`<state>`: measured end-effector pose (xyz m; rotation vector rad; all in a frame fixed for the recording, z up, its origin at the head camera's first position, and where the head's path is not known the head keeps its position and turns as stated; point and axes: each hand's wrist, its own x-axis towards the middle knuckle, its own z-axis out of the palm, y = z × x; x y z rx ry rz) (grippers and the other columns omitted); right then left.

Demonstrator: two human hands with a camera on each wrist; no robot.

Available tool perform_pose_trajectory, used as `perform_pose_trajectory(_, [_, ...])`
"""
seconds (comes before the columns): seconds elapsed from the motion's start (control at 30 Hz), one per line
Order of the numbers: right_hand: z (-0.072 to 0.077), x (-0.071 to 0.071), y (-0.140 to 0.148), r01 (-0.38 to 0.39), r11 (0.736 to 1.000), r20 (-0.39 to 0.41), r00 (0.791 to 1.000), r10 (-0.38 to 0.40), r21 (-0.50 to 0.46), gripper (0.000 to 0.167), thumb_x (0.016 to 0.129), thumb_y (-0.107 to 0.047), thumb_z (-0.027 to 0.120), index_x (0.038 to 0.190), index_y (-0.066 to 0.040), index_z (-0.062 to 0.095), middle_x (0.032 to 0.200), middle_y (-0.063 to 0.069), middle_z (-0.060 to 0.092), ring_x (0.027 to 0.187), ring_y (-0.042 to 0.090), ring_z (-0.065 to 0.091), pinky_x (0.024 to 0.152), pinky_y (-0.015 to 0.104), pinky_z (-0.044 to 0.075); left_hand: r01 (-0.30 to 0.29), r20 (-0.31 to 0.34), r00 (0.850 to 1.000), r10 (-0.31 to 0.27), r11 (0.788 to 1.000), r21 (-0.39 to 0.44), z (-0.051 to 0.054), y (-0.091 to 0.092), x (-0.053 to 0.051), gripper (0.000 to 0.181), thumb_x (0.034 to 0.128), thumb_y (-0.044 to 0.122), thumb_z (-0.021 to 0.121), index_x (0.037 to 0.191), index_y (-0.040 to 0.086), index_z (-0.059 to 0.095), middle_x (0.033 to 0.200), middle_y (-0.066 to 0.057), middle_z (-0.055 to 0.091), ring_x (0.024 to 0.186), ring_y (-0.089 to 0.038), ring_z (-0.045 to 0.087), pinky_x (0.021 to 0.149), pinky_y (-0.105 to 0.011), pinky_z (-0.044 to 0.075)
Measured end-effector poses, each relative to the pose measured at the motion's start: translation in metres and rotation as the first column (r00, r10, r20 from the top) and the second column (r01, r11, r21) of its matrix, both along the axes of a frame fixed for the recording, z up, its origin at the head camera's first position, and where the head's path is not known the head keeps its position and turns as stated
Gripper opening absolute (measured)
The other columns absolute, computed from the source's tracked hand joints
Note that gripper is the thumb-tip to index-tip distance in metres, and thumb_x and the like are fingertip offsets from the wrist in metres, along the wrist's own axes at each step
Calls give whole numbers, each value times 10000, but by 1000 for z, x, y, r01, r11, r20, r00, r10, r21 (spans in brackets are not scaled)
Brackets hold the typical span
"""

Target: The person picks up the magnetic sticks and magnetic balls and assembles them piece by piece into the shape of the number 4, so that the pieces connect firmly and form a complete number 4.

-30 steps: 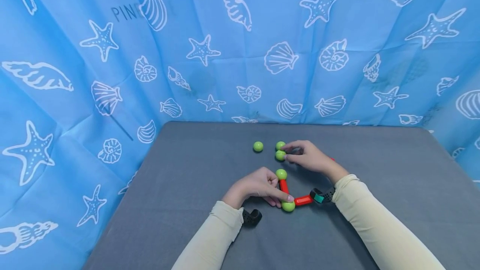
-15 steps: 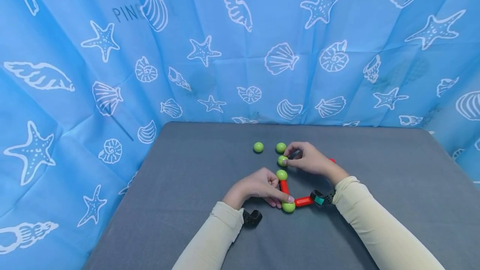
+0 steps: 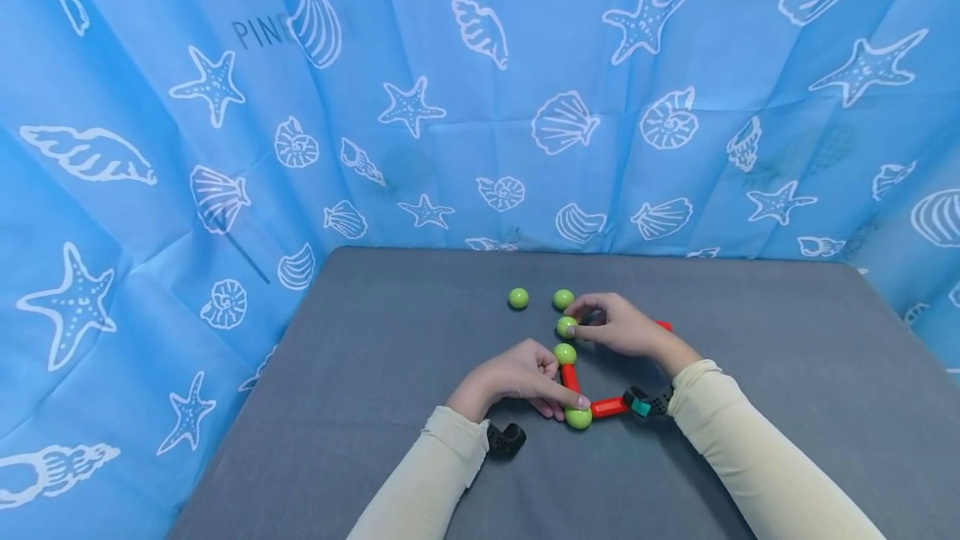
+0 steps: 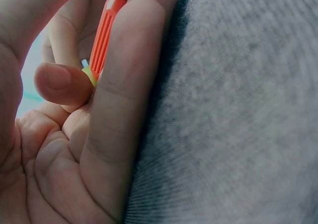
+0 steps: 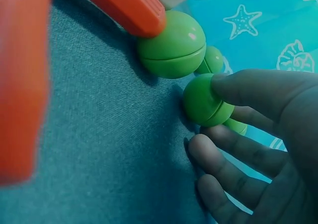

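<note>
My right hand (image 3: 618, 327) pinches a green ball (image 5: 201, 102) between thumb and fingers, just behind the joined pieces. Two red rods meet at a green corner ball (image 3: 578, 418) near me. One rod (image 3: 571, 378) runs away from me to another green ball (image 3: 566, 353); the second rod (image 3: 609, 407) goes right and passes under my right wrist. Curled around the first rod is my left hand (image 3: 517, 375), its thumb lying by the corner ball. The left wrist view shows that red rod (image 4: 103, 35) between the fingers. A small gap separates the pinched ball from the joined one.
Two loose green balls, one at the left (image 3: 518, 298) and one at the right (image 3: 563, 299), lie farther back on the grey tabletop (image 3: 360, 373). Part of a red piece (image 3: 663, 326) shows behind the right wrist. A blue shell-patterned curtain (image 3: 450, 148) hangs beyond the table.
My right hand has drawn its green ball toward me, away from the loose ball behind it and closer to the joined ball. The left hand keeps its place on the rod.
</note>
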<state>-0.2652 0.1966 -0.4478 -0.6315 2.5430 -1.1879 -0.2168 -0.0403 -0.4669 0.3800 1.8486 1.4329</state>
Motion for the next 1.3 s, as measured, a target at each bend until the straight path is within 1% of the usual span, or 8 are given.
perform_pose_trajectory(0.17, [0,7,5,-3,998,-4,1000,3,-57,282,1010,-202,742,1236,-36,721,1194,176,710,956,243,725,748,315,600,10,13,1000,-10,1000,-1,-1,1,1,556,861,252,915,608,146,431,617,-33,672,737,-183,802,652,-283,645])
perform_pose_trajectory(0.43, [5,27,20,71,994,28,997,-69,-84,338,1010,-263,748,1286,-70,710,1237,166,703,942,263,728,770,351,587,7,19,1000,-7,1000,-5,-1,2,2,566,852,264,923,599,148,431,628,-37,687,739,-185,803,648,-284,645])
perform_pose_trajectory(0.57, [3,41,28,89,987,8,996,-89,-137,325,1014,-259,745,1289,-89,709,1237,157,708,922,277,718,741,310,577,6,10,1000,-6,1000,-12,-2,2,2,555,851,271,924,599,145,445,654,-43,714,741,-192,805,647,-283,644])
perform_pose_trajectory(0.7, [-1,60,34,77,968,-47,995,-91,-241,280,1017,-170,736,1280,-75,712,1216,156,719,885,274,716,707,311,588,2,-6,1000,-2,1000,-8,-2,3,2,555,846,272,927,593,138,451,665,-58,728,738,-201,806,653,-304,652])
perform_pose_trajectory(0.83, [-3,76,41,81,953,-79,991,-108,-291,265,1009,-117,737,1267,-64,715,1162,68,721,838,247,704,688,290,580,-6,-32,999,6,1000,-19,-1,3,1,566,830,288,940,587,138,451,645,-70,713,747,-216,810,664,-318,657])
perform_pose_trajectory(1.0, [-6,93,53,121,946,-47,989,-141,-302,290,1012,-106,729,1292,-38,696,1118,-51,704,810,240,690,660,291,561,-13,-40,999,11,999,-38,0,2,0,551,821,300,947,594,141,471,683,-81,739,765,-224,814,668,-305,653])
perform_pose_trajectory(1.17, [-13,105,65,141,941,4,989,-147,-307,322,1016,-96,719,1316,7,663,1046,-29,726,787,230,686,662,300,562,-22,-39,999,20,999,-49,1,2,1,546,820,288,948,602,135,472,705,-89,750,765,-224,814,666,-296,650])
perform_pose_trajectory(1.3, [-17,110,69,150,935,30,988,-148,-321,319,1018,-100,718,1306,25,661,1053,-37,740,790,210,685,674,296,569,-28,-45,999,25,998,-55,1,2,3,556,817,287,951,602,135,461,690,-89,739,766,-227,814,666,-296,650])
